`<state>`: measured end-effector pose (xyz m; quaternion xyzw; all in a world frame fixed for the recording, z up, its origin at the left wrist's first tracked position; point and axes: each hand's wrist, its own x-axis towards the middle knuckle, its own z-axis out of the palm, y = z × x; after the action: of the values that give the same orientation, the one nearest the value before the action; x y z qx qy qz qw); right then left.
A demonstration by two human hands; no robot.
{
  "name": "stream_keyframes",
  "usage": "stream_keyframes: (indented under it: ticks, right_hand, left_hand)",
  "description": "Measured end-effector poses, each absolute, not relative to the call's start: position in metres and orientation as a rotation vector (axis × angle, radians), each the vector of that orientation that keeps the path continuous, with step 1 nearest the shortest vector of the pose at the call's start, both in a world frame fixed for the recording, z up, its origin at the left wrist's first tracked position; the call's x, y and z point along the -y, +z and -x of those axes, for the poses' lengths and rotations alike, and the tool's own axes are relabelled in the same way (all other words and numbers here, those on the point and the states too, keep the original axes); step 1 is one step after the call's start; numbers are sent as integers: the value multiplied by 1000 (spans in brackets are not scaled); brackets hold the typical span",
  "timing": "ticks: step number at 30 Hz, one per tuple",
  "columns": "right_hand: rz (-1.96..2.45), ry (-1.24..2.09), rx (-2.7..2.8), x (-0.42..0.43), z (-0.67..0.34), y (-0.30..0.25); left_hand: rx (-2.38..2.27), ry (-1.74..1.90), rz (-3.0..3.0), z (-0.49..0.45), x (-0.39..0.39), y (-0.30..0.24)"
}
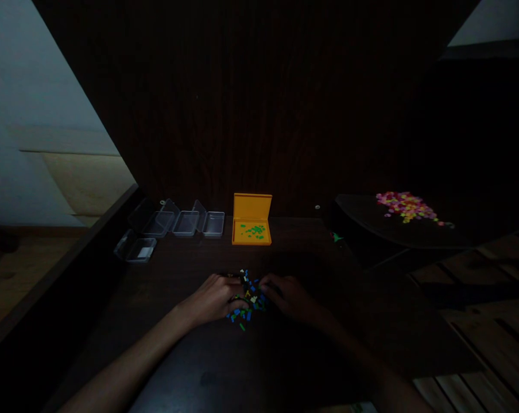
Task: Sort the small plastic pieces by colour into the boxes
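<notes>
A loose pile of small plastic pieces (253,299), like tiny toy building bricks in blue, green, yellow, white and black, lies on the dark tabletop between my hands. My left hand (219,295) rests at the pile's left side, its thumb and fingers apart with pieces in the gap. On the right side of the pile is my right hand (285,292), in shadow, with thumb and fingertips drawn together at the pieces. Whatever they pinch, if anything, is hidden. Beyond the hands stands an open yellow box (251,243) with several green pieces (256,230) in it.
Several clear plastic boxes with raised lids, such as this one (213,225), stand at the back left. A dark raised shelf (354,212) at right carries a heap of pink, red and yellow pieces (408,207). A dark wooden panel (251,115) rises behind the table.
</notes>
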<state>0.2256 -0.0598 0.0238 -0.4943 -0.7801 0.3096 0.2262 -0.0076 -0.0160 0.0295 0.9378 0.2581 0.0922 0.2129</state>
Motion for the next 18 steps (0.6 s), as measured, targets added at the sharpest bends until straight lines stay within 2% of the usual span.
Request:
stream_keyframes:
  ticks: [18]
  right_hand:
    - [1518,684,2027,47,-246,17]
  left_hand:
    - [-555,212,-2498,13,11,35]
